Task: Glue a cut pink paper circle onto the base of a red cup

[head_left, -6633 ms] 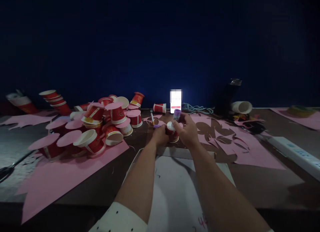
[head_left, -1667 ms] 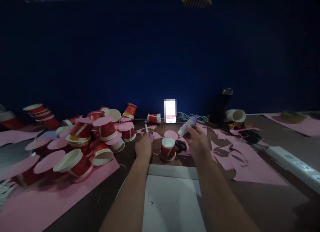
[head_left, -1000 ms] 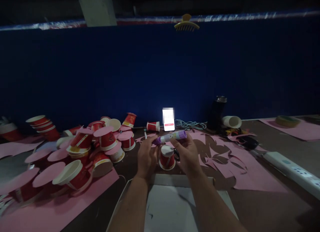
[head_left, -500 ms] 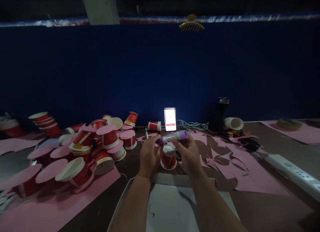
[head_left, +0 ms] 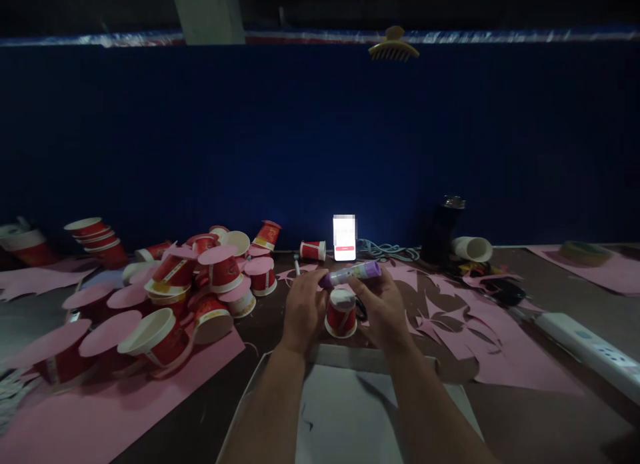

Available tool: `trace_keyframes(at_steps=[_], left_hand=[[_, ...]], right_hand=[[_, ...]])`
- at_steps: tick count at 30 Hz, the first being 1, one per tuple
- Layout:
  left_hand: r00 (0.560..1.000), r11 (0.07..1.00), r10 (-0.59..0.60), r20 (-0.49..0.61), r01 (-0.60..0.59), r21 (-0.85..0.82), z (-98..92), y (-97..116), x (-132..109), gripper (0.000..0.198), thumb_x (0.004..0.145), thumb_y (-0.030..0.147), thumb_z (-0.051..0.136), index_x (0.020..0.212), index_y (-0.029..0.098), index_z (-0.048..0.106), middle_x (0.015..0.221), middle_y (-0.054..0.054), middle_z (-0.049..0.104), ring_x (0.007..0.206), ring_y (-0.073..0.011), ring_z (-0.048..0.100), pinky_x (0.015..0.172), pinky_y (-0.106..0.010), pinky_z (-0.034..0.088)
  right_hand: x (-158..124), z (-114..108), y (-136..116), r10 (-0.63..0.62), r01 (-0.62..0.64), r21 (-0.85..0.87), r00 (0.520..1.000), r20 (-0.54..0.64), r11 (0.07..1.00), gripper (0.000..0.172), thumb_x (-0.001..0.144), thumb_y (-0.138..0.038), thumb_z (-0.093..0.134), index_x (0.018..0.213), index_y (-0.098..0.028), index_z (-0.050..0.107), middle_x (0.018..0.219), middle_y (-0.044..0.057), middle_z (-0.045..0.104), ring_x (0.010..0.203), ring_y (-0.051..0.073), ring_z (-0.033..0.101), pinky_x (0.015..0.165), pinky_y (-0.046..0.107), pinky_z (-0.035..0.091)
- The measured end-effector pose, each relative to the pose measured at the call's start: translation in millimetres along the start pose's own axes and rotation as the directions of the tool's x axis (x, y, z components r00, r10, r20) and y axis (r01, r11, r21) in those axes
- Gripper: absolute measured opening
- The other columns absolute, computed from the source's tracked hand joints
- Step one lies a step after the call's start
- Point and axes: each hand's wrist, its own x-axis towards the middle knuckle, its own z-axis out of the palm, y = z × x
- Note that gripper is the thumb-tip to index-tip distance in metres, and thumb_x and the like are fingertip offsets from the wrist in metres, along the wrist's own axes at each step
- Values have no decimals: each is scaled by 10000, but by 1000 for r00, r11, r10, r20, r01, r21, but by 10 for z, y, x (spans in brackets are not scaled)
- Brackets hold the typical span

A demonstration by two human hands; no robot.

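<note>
A purple-capped clear tube, like a glue stick (head_left: 350,275), is held sideways between both hands. My left hand (head_left: 304,307) has its fingers closed at the tube's left end. My right hand (head_left: 381,304) grips the right part, thumb and fingers around it. Just below the tube, an upside-down red paper cup (head_left: 342,317) stands on the table between my hands, its base whitish. A dark loop, partly hidden by my right hand, lies beside that cup. In front of it is a shallow white box (head_left: 345,411) under my forearms.
Many red cups with pink discs (head_left: 217,267) crowd the left. A lit phone (head_left: 345,237) stands behind the hands. Right are pink paper scraps (head_left: 505,347), a dark bottle (head_left: 443,231), a tipped cup (head_left: 473,249) and a white power strip (head_left: 590,351).
The whole view has shifted slightly, so things appear a little further right. Both hands still hold the tube above the cup in nearly the same pose.
</note>
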Motion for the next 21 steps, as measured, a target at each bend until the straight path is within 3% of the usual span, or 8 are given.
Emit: trace_keyframes(at_steps=[12, 21], left_hand=[[996, 991, 86, 11, -87, 98, -52, 5, 11, 312, 843, 155, 505, 1149, 193, 554, 1121, -78, 633, 1052, -205, 552, 953, -385, 436], [995, 986, 95, -27, -90, 138, -44, 34, 1, 292, 831, 153, 532, 1120, 182, 563, 1080, -72, 645, 1015, -200, 558, 944, -367, 438]], right_hand=[[-27, -29, -28, -64, 74, -234, 997, 48, 969, 262, 762, -366, 666, 961, -201, 626, 930, 47, 697, 860, 195, 645, 799, 348, 491], [-14, 12, -10, -64, 76, -174, 995, 76, 982, 290, 734, -355, 694, 977, -216, 620, 926, 40, 699, 845, 196, 650, 763, 333, 503]])
